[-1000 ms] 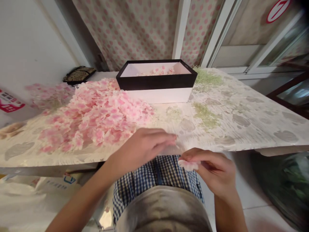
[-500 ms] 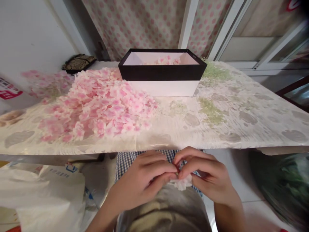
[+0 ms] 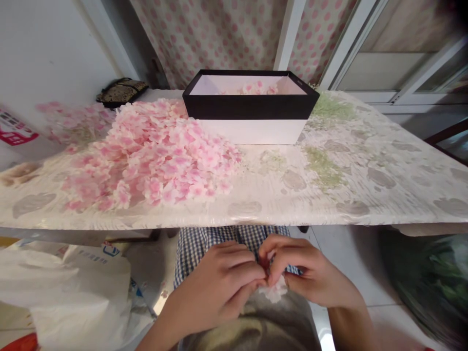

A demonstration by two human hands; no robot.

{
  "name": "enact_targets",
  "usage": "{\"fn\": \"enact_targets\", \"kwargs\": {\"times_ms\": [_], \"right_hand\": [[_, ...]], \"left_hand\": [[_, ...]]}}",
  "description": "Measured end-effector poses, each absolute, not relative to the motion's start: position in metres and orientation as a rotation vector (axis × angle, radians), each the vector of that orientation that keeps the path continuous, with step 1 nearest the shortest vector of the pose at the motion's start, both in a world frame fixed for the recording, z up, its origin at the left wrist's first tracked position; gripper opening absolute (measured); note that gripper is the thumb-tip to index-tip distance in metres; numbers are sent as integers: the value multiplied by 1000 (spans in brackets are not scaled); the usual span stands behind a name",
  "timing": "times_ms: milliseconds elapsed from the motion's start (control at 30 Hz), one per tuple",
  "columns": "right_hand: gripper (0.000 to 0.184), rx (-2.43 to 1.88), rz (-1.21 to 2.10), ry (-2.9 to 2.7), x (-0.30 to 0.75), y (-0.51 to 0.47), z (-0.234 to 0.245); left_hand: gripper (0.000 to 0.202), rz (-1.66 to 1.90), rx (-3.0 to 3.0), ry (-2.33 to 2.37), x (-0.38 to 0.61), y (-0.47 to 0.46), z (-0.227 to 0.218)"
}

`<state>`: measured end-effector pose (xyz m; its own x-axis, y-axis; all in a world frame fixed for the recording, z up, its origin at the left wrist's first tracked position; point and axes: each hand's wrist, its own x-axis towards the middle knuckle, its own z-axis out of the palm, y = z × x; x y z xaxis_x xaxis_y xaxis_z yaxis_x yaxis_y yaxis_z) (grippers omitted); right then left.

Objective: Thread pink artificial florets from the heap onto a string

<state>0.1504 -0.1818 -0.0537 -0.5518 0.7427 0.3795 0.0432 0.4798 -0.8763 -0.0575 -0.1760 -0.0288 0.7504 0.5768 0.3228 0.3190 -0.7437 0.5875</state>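
Over my lap, below the table's front edge, my left hand [image 3: 228,278] and my right hand [image 3: 298,268] meet, their fingertips pinched together. Between them is a pale pink artificial flower [image 3: 274,291], its petals showing under my right fingers. The part of the flower that the fingertips grip is hidden. On the table, a large heap of pink artificial flowers [image 3: 164,156] spreads across the left side. Behind it stands a white box with a black rim [image 3: 250,107], with pink flowers [image 3: 258,88] visible inside.
Green sprigs [image 3: 323,168] lie on the patterned tablecloth [image 3: 248,209] at right. A dark patterned pouch [image 3: 122,91] rests at the back left. White plastic bags [image 3: 73,292] are on the lower left, and a dark bag with green contents [image 3: 431,282] is at lower right.
Both hands have dropped slightly with the flower, still pinched together. The view has shifted a little. The heap and the box look the same.
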Motion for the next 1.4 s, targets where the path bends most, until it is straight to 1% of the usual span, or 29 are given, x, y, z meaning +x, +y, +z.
{"fn": "enact_targets", "kwargs": {"times_ms": [100,233,300,367,400,500,533,567,633,700,800,867,900,933,1067,1167,1267,1300,1400], "right_hand": [[30,-614,1163,-1959,151,-184,-56],[30,-621,1193,-2023,150,-187,-51],[28,-659,1161,-2063,150,-185,-44],[26,-689,1076,-2041,153,-177,-37],[25,-713,1004,-1984,154,-171,-33],[21,-908,657,-1752,157,-147,-28],[19,-1000,535,-1738,157,-139,-29],[17,-1088,441,-1776,157,-132,-31],[18,-1189,312,-1867,159,-121,-37],[21,-1274,169,-1823,165,-118,-45],[23,-1595,-118,-1549,188,-120,-56],[31,-1845,-232,-1455,207,-122,-62],[34,-1920,-229,-1464,216,-122,-65],[32,-1957,-209,-1500,224,-122,-67],[13,-1980,-164,-1560,234,-114,-72],[11,-1959,-174,-1485,229,-109,-73],[10,-1882,-217,-1396,224,-108,-74],[10,-1861,-241,-1372,223,-109,-74],[10,-1843,-306,-1327,223,-110,-72]], "left_hand": [[22,684,2424,621,-56,-180,-31],[24,626,2431,601,-55,-183,-29],[25,611,2428,647,-56,-183,-27],[21,658,2406,748,-59,-181,-25],[20,718,2382,829,-61,-180,-24],[37,1026,2270,1167,-71,-171,-26],[38,1128,2243,1270,-75,-167,-27],[34,1214,2233,1356,-78,-162,-29],[24,1275,2297,1430,-83,-150,-34],[19,1199,2411,1413,-84,-138,-39],[23,895,2573,1426,-76,-125,-43],[26,746,2603,1497,-68,-119,-45],[27,729,2594,1540,-65,-117,-45],[27,750,2576,1578,-63,-115,-46],[20,1061,2475,1610,-57,-109,-49],[16,1263,2311,1530,-54,-107,-51],[9,1295,2061,1381,-51,-108,-50],[10,1298,1988,1334,-50,-109,-50],[22,1333,1852,1259,-48,-111,-50]]}}
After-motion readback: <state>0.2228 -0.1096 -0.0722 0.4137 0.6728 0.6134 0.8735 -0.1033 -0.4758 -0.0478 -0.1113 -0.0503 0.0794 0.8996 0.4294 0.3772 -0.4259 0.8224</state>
